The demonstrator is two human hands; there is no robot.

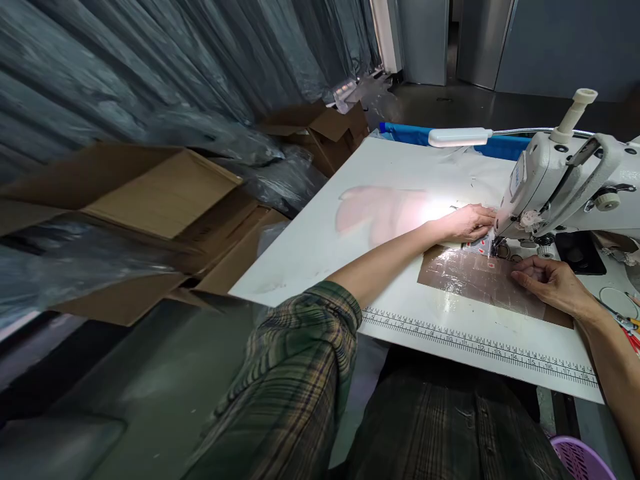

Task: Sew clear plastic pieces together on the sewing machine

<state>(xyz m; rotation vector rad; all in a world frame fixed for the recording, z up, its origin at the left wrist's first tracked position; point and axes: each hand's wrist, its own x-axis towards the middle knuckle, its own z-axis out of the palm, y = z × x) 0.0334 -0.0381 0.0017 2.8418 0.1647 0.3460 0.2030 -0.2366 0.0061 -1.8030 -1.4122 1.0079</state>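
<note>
On white table (320,260), sewing mach. (540,180), R end cut off by frame. L hand (467,224), fingers tog., & R hand (550,283), fingers curled: can't tell if either's clamped. Just by L hand: small printed cloth (481,245), part hidden at mach.

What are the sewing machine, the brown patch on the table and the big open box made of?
The sewing machine is probably metal with smooth white paint, judging by its soft sheen. The brown patch may be covered in glossy plastic film, since it glints and creases; what lies beneath is unclear. The big open box looks like matte cardboard, given its plain brown folded flaps.
</note>
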